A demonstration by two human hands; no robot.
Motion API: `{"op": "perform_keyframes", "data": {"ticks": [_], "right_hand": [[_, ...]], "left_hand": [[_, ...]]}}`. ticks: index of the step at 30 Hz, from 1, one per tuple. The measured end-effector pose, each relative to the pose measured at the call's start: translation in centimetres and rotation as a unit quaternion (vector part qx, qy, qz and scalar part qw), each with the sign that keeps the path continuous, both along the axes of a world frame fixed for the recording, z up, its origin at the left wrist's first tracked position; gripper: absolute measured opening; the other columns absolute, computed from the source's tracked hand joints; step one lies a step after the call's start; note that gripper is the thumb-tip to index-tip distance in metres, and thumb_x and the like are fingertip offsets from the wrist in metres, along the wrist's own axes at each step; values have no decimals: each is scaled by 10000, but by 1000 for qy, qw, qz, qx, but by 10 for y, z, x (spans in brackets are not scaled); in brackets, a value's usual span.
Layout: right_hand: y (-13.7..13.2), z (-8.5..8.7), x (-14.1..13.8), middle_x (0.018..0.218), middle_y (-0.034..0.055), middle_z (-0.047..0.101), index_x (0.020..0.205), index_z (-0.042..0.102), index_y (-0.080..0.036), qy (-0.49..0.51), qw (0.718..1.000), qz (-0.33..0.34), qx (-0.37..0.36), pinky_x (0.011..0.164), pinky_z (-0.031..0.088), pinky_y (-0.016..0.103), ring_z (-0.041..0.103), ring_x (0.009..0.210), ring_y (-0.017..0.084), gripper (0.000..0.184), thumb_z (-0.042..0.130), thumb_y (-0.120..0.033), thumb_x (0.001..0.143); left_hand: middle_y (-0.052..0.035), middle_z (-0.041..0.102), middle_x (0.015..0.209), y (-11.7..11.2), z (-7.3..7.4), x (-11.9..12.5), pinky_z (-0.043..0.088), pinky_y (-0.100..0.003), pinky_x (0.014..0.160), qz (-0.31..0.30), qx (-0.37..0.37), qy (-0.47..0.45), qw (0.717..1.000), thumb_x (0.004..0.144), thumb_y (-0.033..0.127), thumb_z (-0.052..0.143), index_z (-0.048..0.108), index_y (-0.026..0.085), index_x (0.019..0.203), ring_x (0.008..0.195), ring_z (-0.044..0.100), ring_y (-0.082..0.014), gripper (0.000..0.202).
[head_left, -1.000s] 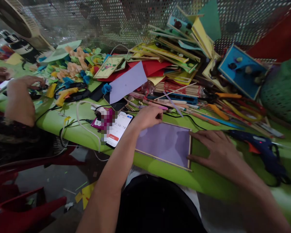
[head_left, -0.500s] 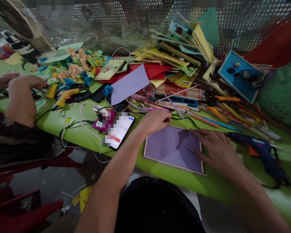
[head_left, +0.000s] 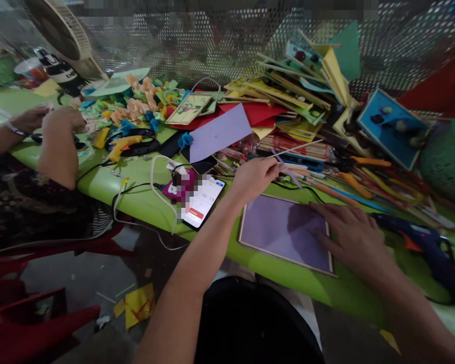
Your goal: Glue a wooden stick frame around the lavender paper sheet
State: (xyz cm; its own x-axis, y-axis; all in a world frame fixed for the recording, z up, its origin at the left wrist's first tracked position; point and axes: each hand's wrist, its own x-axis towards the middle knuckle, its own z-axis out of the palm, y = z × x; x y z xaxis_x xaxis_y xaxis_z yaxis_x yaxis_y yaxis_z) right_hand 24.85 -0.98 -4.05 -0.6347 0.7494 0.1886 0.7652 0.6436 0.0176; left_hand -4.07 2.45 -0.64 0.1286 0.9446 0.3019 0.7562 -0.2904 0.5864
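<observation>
A purple board with a wooden stick frame (head_left: 273,227) lies on the green table (head_left: 144,197) in front of me. My right hand (head_left: 351,235) rests flat on the board's right side, fingers spread. My left hand (head_left: 255,177) is just past the board's far left corner, with its fingers pinched together at the edge of a heap of sticks and pens (head_left: 307,167). A thin pale stick (head_left: 288,172) lies at its fingertips. I cannot make out whether the fingers hold anything.
A phone showing a timer (head_left: 205,202) lies left of the board among cables. A blue glue gun (head_left: 424,240) sits at the right. Stacked craft frames (head_left: 288,96), a purple sheet (head_left: 220,132), paper flowers (head_left: 136,106). A co-worker's hands (head_left: 56,121) work at the left.
My left hand has lifted off the board's far edge and reached into the sticks. My right hand has slid from the board's right edge onto its surface. The view shifted left.
</observation>
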Motion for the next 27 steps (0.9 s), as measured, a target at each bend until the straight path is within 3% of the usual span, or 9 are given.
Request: {"op": "perform_keyframes", "data": {"ticks": [8,16,27], "right_hand": [[1,17,-44,1298,150,667,1396,609,-213,-15,996,75,-36,922,488,524,609,1175,360,559,375,-561,1026],[16,25,-88,1271,156,674,1258,714,-186,-49,992,110,-37,936,475,533,593,1120,367,427,427,-385,1012],[37,17,-95,1104,130,745,1139,741,-193,-48,996,81,-14,887,468,470,624,1042,338,331,471,-329,1006]], "left_hand": [[-51,704,884,-5,9,-5,451,-313,786,42,32,-25,998,1095,420,354,620,218,917,888,648,-183,379],[-52,709,944,-7,12,-12,476,-305,842,80,39,-74,993,1105,419,303,595,217,969,958,669,-187,380],[-52,722,868,-5,7,-12,457,-312,769,73,105,-142,982,1093,425,356,614,219,895,855,679,-194,385]]}}
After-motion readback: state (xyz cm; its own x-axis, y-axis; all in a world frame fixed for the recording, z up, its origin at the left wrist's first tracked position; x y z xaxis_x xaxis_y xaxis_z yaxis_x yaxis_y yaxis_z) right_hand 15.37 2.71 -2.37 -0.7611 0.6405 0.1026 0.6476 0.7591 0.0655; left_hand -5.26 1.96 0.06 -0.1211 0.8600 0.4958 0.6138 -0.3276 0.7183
